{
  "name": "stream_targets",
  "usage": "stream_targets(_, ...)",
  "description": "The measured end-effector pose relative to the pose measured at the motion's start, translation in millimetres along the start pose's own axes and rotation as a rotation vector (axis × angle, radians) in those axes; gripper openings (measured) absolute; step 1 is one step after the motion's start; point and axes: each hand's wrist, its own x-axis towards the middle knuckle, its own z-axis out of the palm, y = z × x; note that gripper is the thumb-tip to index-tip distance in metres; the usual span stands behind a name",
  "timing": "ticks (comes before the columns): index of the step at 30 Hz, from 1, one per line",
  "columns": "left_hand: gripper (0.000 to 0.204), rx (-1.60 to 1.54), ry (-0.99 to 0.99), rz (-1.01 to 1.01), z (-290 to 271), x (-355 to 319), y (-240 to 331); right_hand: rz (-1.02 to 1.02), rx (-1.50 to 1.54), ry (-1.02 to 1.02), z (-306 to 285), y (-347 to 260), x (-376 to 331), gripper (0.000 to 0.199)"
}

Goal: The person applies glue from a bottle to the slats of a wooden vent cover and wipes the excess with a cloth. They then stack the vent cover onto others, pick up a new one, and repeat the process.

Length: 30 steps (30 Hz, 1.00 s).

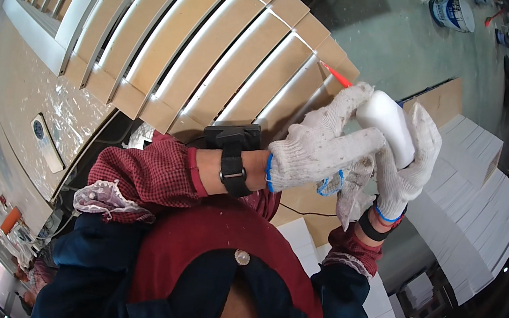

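A white plastic squeeze bottle [388, 126] with a long red pointed nozzle [336, 74] is held between my hands, tilted so that its tip points up and left. My left hand [331, 137], in a white knitted glove with a blue cuff edge, is closed around its nozzle end. Gloved alike, my right hand [410, 160] wraps the bottle's body from the right. Beyond the nozzle tip lie overlapping brown boards [218, 45] with white edges. A soiled whitish cloth or glove [354, 195] hangs below my hands; what holds it is hidden.
A white-framed panel [67, 18] lies far left on the paint-spotted table, with a phone [47, 143] nearer me. White boards [465, 219] are stacked at right. Paint buckets [452, 13] stand on the floor at far right.
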Motion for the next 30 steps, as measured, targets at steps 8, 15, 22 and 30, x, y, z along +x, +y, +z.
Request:
stream_targets(8, 0.077, 0.027, 0.030, 0.034, -3.1, 6.0, -1.8, -0.104, 0.025, 0.021, 10.7, 13.5, 6.5, 0.067)
stream_targets(15, 0.075, -0.010, 0.055, 0.033, -2.5, 8.0, -3.7, -0.110, 0.097, 0.021, 13.3, 17.2, 9.4, 0.066)
stream_targets(22, 0.077, 0.018, 0.033, 0.021, 3.2, 5.7, -6.3, -0.103, -0.006, -0.026, -1.9, 9.4, 8.8, 0.064)
stream_targets(30, 0.078, 0.030, -0.030, 0.060, 14.9, 3.1, -17.3, -0.058, -0.110, -0.014, -18.3, 5.3, -5.4, 0.063)
